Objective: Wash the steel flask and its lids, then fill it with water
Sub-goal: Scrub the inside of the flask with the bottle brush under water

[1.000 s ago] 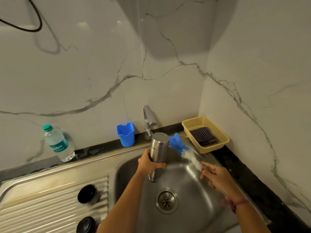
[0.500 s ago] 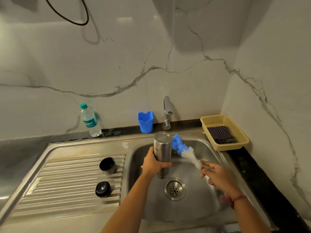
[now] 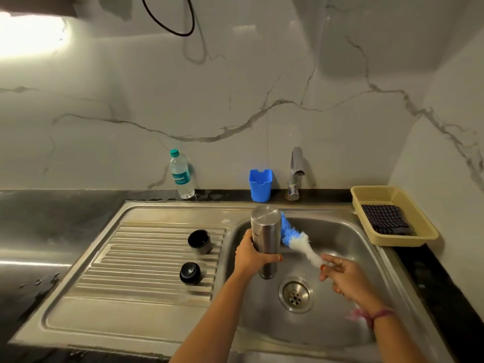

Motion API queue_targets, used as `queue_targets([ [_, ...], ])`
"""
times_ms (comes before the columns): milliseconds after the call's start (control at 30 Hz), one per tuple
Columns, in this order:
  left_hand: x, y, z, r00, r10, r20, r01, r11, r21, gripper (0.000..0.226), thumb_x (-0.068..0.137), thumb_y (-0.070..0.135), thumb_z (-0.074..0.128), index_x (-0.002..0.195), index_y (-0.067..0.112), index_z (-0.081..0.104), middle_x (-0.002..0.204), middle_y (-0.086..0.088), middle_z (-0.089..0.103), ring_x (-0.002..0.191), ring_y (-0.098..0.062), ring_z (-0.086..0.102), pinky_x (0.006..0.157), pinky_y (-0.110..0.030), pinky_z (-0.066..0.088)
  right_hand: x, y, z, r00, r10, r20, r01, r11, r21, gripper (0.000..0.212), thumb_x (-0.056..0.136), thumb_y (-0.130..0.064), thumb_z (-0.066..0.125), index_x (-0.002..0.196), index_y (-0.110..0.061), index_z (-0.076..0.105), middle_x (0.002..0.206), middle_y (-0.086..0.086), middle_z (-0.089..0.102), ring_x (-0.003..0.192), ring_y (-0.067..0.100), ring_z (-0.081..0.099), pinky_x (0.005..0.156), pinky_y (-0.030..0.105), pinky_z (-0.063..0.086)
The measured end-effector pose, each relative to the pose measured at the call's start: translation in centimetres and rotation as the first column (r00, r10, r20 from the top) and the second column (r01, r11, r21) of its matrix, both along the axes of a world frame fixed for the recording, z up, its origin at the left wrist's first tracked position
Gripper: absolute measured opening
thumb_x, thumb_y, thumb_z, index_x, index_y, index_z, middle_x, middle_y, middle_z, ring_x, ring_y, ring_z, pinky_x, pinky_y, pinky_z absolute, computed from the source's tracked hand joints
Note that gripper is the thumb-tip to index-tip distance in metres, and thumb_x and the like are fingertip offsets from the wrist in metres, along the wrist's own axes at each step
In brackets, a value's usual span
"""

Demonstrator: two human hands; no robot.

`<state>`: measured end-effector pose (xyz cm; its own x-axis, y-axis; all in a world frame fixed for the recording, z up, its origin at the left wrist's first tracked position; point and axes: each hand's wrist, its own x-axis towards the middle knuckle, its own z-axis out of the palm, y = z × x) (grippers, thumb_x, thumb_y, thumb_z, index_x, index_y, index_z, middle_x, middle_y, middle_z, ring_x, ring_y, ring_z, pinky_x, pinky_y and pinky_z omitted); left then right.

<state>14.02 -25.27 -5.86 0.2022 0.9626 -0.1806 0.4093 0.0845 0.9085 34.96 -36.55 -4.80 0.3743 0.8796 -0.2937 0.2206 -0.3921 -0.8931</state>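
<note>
My left hand (image 3: 252, 256) grips the steel flask (image 3: 265, 237) around its middle and holds it upside down over the sink basin (image 3: 340, 242), closed base up. My right hand (image 3: 343, 277) pinches the handle of a blue and white bottle brush (image 3: 294, 238). The brush's blue end lies against the flask's right side. Two black lids rest on the ribbed drainboard (image 3: 146, 260): a cup-shaped lid (image 3: 199, 241) farther back and a round stopper lid (image 3: 190, 273) nearer me.
The tap (image 3: 295, 174) stands behind the basin with no water running, and the drain (image 3: 296, 295) is below the flask. A blue holder (image 3: 260, 185) and a plastic water bottle (image 3: 181, 174) stand at the wall. A yellow basket (image 3: 392, 218) with a checked cloth sits at the right.
The view has pulled back and swung left, so the drainboard and both lids show fully. The brush has slid closer along the flask's right side; both hands keep their hold.
</note>
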Motion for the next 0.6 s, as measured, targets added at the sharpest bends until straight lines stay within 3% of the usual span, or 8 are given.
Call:
queue_targets([
  [200, -1.8, 0.5, 0.5, 0.996, 0.043, 0.079, -0.04, 0.998, -0.043, 0.083, 0.053, 0.025, 0.096, 0.119, 0.035, 0.046, 0.12, 0.008, 0.061, 0.112, -0.016, 0.059, 0.099, -0.042, 0.053, -1.8, 0.8, 0.0, 1.0, -0.006, -0.027, 0.006, 1.0, 0.001, 0.035, 0.094, -0.008, 0.057, 0.127, -0.019, 0.057, 0.073, 0.007, 0.073, 0.041, 0.01, 0.035, 0.033, 0.017, 0.026],
  [333, -3.6, 1.0, 1.1, 0.982, 0.048, 0.181, -0.034, 0.996, -0.08, 0.084, 0.055, 0.021, 0.096, 0.123, 0.027, 0.046, 0.118, 0.006, 0.062, 0.109, -0.014, 0.061, 0.083, -0.026, 0.053, -3.3, 1.1, 0.0, 0.999, -0.038, -0.022, 0.038, 0.999, 0.005, 0.035, 0.093, -0.009, 0.058, 0.127, -0.019, 0.058, 0.073, 0.007, 0.073, 0.041, 0.011, 0.037, 0.033, 0.017, 0.026],
  [500, -6.1, 2.0, 2.8, 0.97, 0.033, 0.239, -0.019, 0.998, -0.062, 0.088, 0.053, 0.024, 0.096, 0.125, 0.028, 0.047, 0.119, 0.006, 0.063, 0.11, -0.013, 0.062, 0.094, -0.034, 0.054, -5.9, 1.2, 0.1, 0.994, -0.098, -0.041, 0.098, 0.995, 0.002, 0.034, 0.094, -0.009, 0.057, 0.128, -0.014, 0.058, 0.081, 0.013, 0.072, 0.04, 0.008, 0.044, 0.034, 0.015, 0.029],
  [600, -8.1, 2.8, 4.8, 0.963, 0.032, 0.269, -0.022, 0.999, -0.04, 0.089, 0.055, 0.022, 0.095, 0.129, 0.022, 0.045, 0.119, 0.004, 0.063, 0.108, -0.012, 0.062, 0.088, -0.029, 0.055, -8.1, 1.2, -0.2, 0.99, -0.13, -0.046, 0.13, 0.991, -0.004, 0.035, 0.094, -0.009, 0.056, 0.129, -0.014, 0.056, 0.085, 0.017, 0.071, 0.036, -0.002, 0.046, 0.034, 0.011, 0.03],
])
